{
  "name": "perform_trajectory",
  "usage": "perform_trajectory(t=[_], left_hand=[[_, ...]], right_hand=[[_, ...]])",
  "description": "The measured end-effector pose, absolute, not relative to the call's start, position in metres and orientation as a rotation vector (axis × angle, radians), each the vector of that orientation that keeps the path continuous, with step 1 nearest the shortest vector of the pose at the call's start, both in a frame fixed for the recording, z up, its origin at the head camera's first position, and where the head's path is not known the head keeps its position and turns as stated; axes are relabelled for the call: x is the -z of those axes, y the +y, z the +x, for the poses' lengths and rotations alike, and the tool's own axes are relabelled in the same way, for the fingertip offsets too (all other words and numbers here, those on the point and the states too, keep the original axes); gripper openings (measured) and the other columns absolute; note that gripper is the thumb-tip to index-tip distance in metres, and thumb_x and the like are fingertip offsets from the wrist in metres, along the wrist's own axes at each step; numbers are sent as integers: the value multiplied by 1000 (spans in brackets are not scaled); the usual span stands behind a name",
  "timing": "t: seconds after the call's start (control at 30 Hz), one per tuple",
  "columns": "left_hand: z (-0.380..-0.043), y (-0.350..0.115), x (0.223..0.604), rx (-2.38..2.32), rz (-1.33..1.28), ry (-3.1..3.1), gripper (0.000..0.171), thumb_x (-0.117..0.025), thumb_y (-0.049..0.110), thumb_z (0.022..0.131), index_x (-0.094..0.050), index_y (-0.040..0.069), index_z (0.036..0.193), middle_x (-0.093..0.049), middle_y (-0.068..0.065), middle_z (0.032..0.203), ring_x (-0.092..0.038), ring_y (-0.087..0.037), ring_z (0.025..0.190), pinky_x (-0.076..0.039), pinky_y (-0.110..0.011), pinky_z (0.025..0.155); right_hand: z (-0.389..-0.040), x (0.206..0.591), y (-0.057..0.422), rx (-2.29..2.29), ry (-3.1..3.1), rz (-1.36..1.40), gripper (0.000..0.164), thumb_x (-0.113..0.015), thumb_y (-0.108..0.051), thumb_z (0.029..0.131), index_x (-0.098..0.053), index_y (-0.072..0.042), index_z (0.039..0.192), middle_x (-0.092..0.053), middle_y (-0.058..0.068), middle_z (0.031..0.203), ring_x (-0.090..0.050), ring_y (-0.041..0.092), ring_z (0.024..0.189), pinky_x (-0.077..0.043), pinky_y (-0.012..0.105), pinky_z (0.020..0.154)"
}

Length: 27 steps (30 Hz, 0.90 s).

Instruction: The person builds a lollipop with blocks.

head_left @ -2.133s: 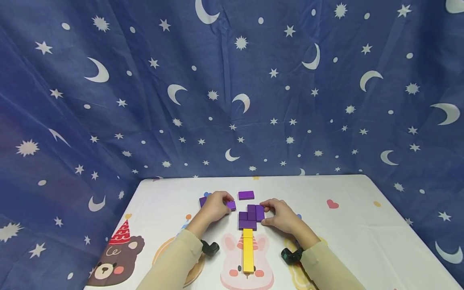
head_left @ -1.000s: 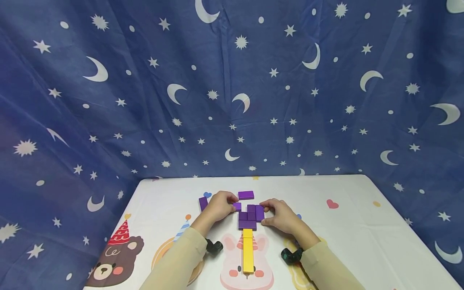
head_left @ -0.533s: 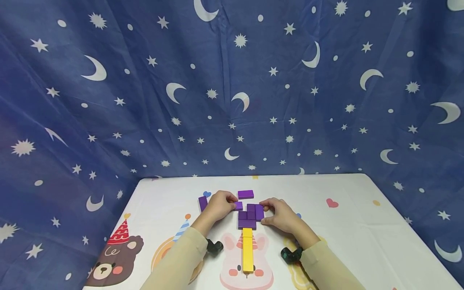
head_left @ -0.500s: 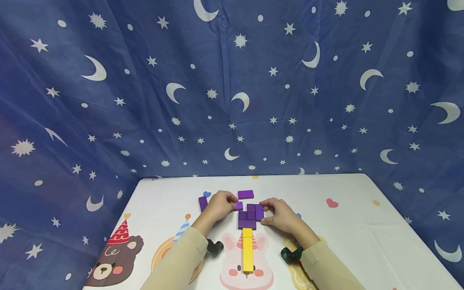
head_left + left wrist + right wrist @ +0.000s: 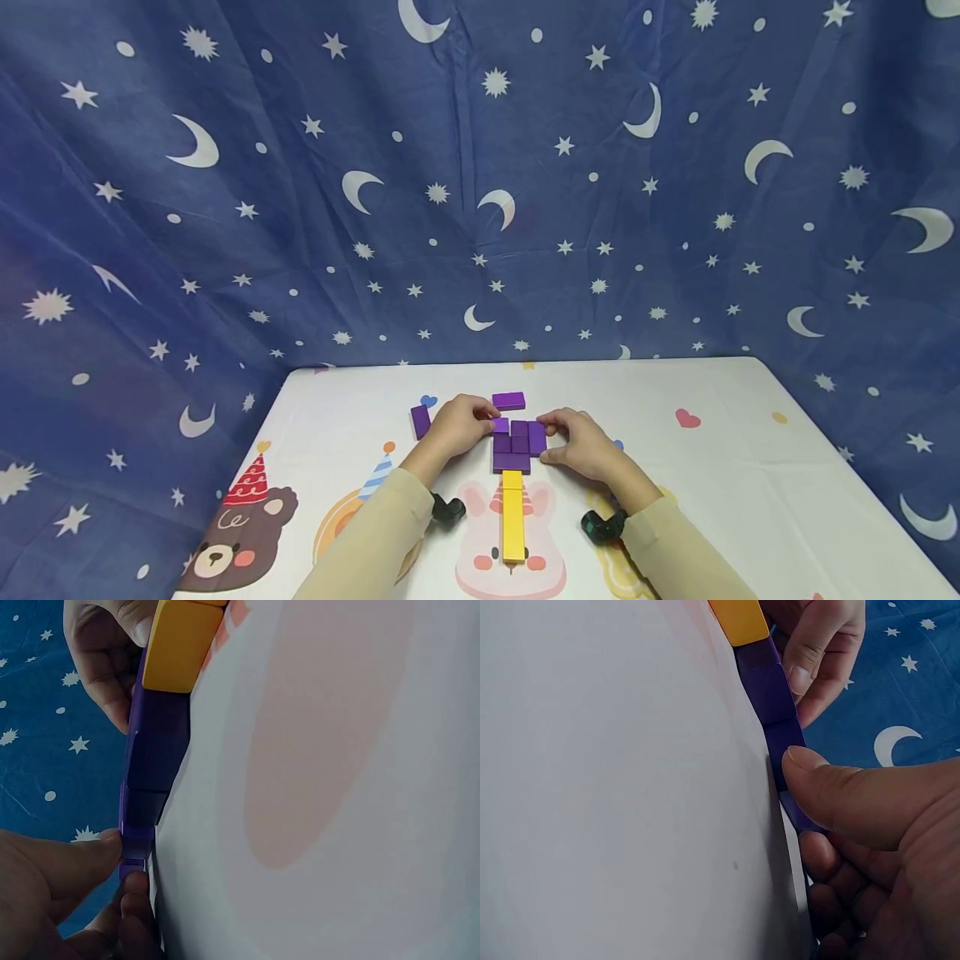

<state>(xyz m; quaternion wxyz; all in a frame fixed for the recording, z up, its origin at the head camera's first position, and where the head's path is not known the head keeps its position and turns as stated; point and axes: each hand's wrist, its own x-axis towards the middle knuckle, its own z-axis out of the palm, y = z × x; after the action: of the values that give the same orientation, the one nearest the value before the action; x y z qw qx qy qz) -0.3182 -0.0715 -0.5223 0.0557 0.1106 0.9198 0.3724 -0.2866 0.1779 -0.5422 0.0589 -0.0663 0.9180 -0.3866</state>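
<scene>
In the head view my left hand (image 5: 459,422) pinches a small purple block (image 5: 501,426) between thumb and fingers, at the upper left of a cluster of purple blocks. The cluster has a wide purple block (image 5: 511,463) at its base and smaller ones above it. My right hand (image 5: 576,447) spans the upright purple block (image 5: 537,438) on the cluster's right side, thumb at its near end and fingers at its far end. In the right wrist view the thumb (image 5: 832,784) lies along purple blocks (image 5: 784,746). A yellow strip (image 5: 513,525) runs from the cluster toward me.
A loose purple block (image 5: 508,402) lies behind the cluster, and another purple block (image 5: 421,422) lies left of my left hand. The white tablecloth (image 5: 712,475) carries a printed bear (image 5: 243,542) and rabbit. A blue star-patterned curtain (image 5: 525,167) hangs behind the table.
My left hand has moved right with the small purple block, bringing it up against the cluster; the loose block at left is now uncovered. The right hand has stayed in place.
</scene>
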Motion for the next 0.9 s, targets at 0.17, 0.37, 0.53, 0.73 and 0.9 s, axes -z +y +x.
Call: perform_trajectory(t=[0.17, 0.37, 0.53, 0.73, 0.9], left_hand=[[-318, -72, 524, -1134, 327, 2788, 12, -78, 17, 97, -83, 18, 108, -74, 3, 95, -62, -16, 92, -52, -41, 92], [-318, -71, 526, -1109, 354, 2802, 10, -80, 18, 95, -83, 21, 104, -74, 4, 95, -64, -15, 93, -52, -43, 92], [-318, -71, 526, -1100, 367, 2807, 10, -80, 19, 95, -83, 21, 104, -75, 4, 96, -65, -16, 95, -52, -44, 95], [-317, -72, 525, -1099, 373, 2803, 9, -80, 20, 95, -83, 22, 104, -76, 4, 97, -66, -17, 97, -52, -45, 98], [-317, -72, 526, -1095, 374, 2805, 10, -81, 21, 94, -83, 22, 103, -76, 5, 97, -66, -17, 99, -52, -46, 99]], right_hand=[[-287, 542, 178, 1162, 2788, -200, 57, -94, -16, 81, -72, -15, 134, -67, -3, 109, -54, 24, 113, -44, 56, 118], [-286, 543, 178, 1150, 2795, -203, 57, -94, -17, 82, -72, -16, 134, -67, -4, 108, -54, 23, 113, -44, 55, 118], [-287, 542, 178, 1153, 2794, -217, 57, -94, -17, 82, -72, -15, 134, -66, -4, 107, -53, 23, 112, -44, 54, 116], [-287, 542, 179, 1146, 2798, -226, 57, -94, -18, 81, -72, -16, 134, -67, -5, 107, -54, 22, 111, -44, 53, 115], [-287, 543, 179, 1150, 2798, -223, 57, -95, -18, 81, -72, -16, 134, -66, -5, 107, -54, 22, 111, -44, 53, 116]])
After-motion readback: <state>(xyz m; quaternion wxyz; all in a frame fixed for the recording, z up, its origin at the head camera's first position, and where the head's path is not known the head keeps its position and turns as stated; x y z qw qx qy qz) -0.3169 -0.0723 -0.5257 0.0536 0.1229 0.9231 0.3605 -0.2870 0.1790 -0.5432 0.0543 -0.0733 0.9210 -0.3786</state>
